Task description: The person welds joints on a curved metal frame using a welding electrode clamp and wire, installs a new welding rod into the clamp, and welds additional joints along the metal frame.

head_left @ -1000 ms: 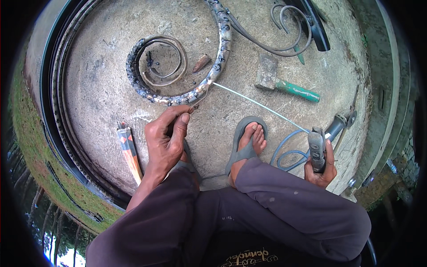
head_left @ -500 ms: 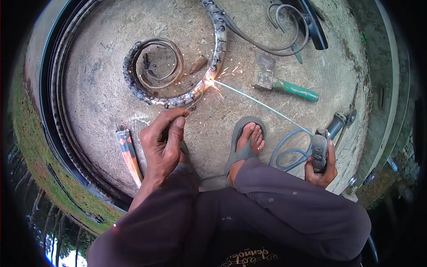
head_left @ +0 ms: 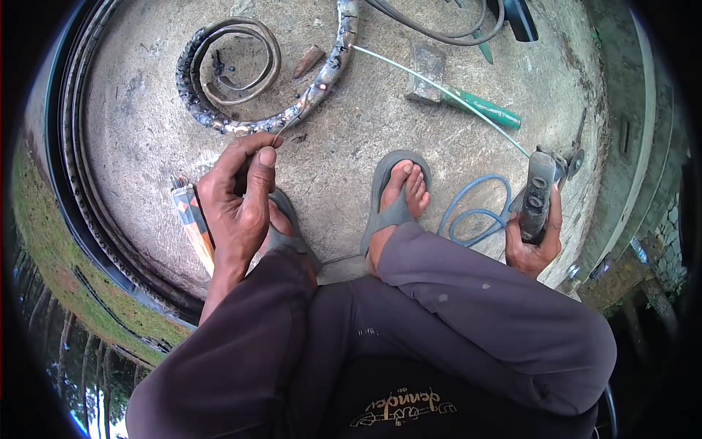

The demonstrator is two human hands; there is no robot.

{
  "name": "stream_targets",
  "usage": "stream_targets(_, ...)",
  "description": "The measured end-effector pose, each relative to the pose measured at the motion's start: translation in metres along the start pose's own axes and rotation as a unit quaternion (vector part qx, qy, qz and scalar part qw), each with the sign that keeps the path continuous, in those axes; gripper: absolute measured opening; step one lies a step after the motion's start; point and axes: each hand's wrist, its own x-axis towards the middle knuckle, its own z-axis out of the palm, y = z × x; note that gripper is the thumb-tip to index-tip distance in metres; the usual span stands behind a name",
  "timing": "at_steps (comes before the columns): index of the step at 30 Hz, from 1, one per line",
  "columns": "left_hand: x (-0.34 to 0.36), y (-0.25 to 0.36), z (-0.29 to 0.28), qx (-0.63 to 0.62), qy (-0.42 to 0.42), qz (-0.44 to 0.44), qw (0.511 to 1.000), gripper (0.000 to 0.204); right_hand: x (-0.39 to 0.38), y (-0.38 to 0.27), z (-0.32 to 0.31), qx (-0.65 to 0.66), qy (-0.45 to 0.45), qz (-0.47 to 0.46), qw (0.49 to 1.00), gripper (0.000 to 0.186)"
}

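Note:
My left hand [head_left: 238,186] pinches a thin metal wire [head_left: 281,136] between thumb and forefinger, its far end at the curved metal bar. My right hand [head_left: 534,256] is closed around a dark welding electrode holder [head_left: 540,192]. A long pale welding electrode [head_left: 446,89] runs from it toward the bar; its tip is at the bar's edge, touching or just above it. The bar is a metal scroll [head_left: 278,121], blackened and covered in weld beads and notches, curling into a spiral at the left. A small spot on it glows orange, and no arc shows.
A green-handled hammer [head_left: 486,110] lies right of the scroll. Blue cable [head_left: 453,219] loops near my right foot. An open packet of electrodes [head_left: 191,223] lies beside my left forearm. Curved metal strips [head_left: 73,146] rim the concrete at left. An angle grinder [head_left: 570,162] is beyond the holder.
The bright arc and sparks have stopped. The electrode tip has moved off the glowing spot, farther up along the bar. My right hand has tilted the holder. The whole view has shifted.

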Motion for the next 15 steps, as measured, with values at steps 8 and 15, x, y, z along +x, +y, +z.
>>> stream_targets(8, 0.026, 0.011, 0.017, 0.016, -0.014, 0.052, 0.998, 0.014, -0.005, 0.006, 0.004, 0.012, -0.006, 0.03, 0.999, 0.077)
stream_targets(15, 0.041, 0.019, 0.027, 0.021, -0.036, 0.056, 0.998, 0.014, -0.002, 0.006, 0.005, 0.003, 0.002, 0.03, 1.0, 0.077)
